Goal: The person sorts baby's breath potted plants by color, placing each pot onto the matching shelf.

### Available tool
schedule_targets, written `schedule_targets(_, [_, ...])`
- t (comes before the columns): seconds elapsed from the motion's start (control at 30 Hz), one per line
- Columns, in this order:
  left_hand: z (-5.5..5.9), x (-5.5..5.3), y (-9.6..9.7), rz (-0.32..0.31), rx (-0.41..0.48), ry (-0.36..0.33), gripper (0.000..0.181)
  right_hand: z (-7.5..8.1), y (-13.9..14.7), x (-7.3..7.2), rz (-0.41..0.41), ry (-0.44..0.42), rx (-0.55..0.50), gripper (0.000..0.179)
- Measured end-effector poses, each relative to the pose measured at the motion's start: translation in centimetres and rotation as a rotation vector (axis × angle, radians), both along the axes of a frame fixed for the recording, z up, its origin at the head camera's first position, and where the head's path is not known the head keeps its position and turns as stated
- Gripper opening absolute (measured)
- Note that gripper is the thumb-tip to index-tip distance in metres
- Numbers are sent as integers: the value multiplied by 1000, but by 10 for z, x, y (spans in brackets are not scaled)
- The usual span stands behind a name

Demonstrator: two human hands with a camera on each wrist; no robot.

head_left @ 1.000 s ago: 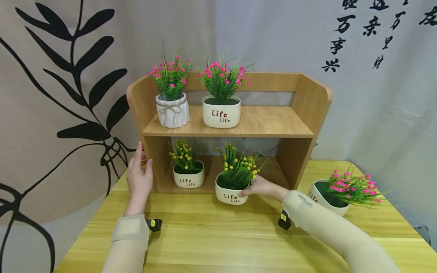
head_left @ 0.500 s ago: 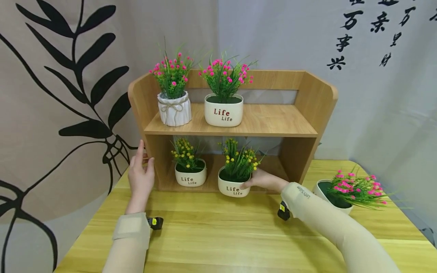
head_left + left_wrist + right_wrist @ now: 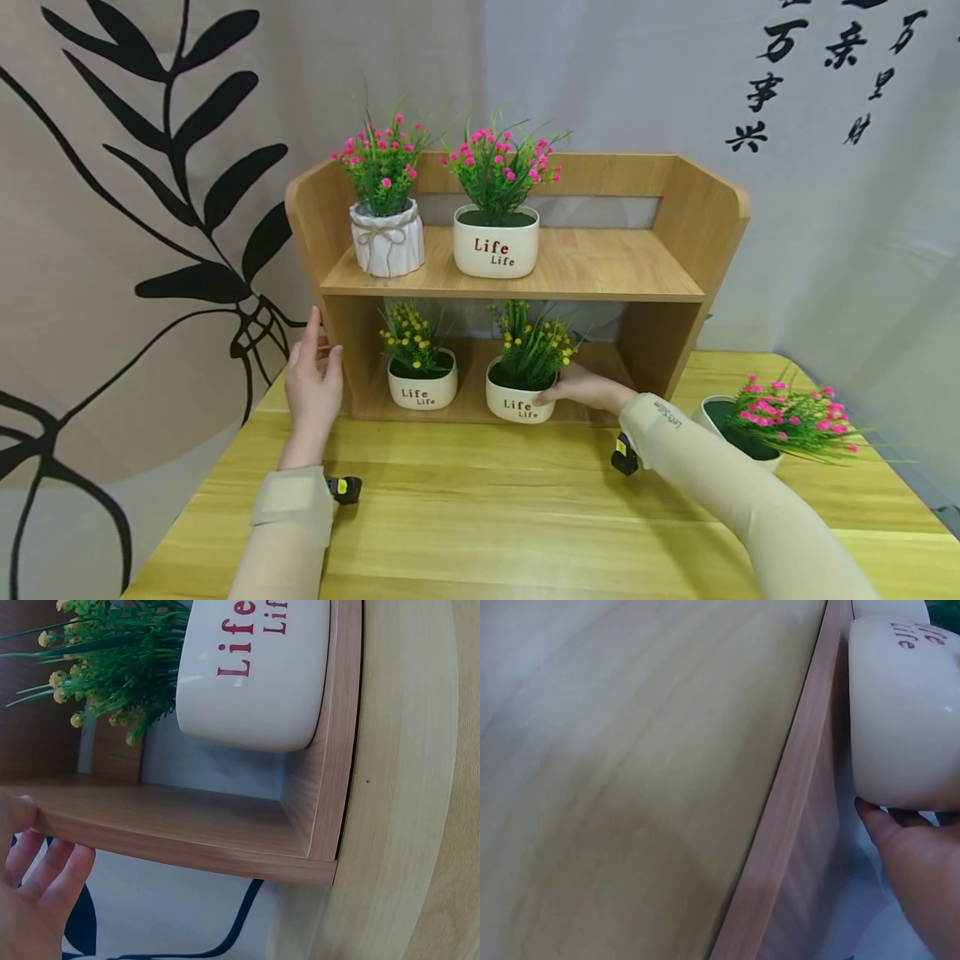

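Note:
My right hand [image 3: 588,387] grips a white oval flowerpot [image 3: 520,404] with yellow artificial flowers by its right side. The pot is upright at the front of the lower level of a wooden shelf [image 3: 510,295]; whether its base touches the board I cannot tell. In the right wrist view, the thumb [image 3: 877,821] lies at the edge of the pot and the other fingers are mostly hidden. My left hand [image 3: 311,396] holds the shelf's left side panel [image 3: 172,851], thumb and fingers on opposite faces. Beside it, a similar yellow-flowered pot [image 3: 422,392] stands on the lower level.
On the upper level stand a white ribbed pot with a twine bow [image 3: 387,243] and an oval pot [image 3: 496,243], both with pink flowers. Another pink-flowered pot [image 3: 742,429] stands on the table [image 3: 480,517] at the right, partly behind the right forearm.
My right hand has carried the yellow-flowered pot up and back, from in front of the shelf to over its lower level. The left hand stays on the side panel. The head view shifts slightly.

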State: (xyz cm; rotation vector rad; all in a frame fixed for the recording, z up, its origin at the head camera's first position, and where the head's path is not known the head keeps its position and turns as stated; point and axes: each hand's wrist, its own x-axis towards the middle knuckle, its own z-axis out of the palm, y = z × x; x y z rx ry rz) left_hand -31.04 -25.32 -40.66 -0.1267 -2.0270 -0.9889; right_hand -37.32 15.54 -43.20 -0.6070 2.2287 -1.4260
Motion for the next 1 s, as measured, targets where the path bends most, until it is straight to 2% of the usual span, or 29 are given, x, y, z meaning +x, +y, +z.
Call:
schedule_targets(0.13, [3, -1, 1, -4, 1, 0, 70, 1, 1, -3, -23, 3, 18, 93])
schedule_targets(0.3, [4, -1, 1, -10, 2, -10, 71, 1, 2, -5, -44, -14, 58, 90])
schedule_targets(0.6, [2, 3, 1, 0, 13, -23, 71, 1, 3, -8, -28, -75, 76, 95])
schedule_targets(0.8, [1, 2, 1, -3, 10, -30, 72, 1, 5, -11, -14, -76, 77, 81])
schedule_targets(1.0, [1, 3, 0, 1, 12, -33, 70, 5, 7, -15, -19, -119, 67, 68])
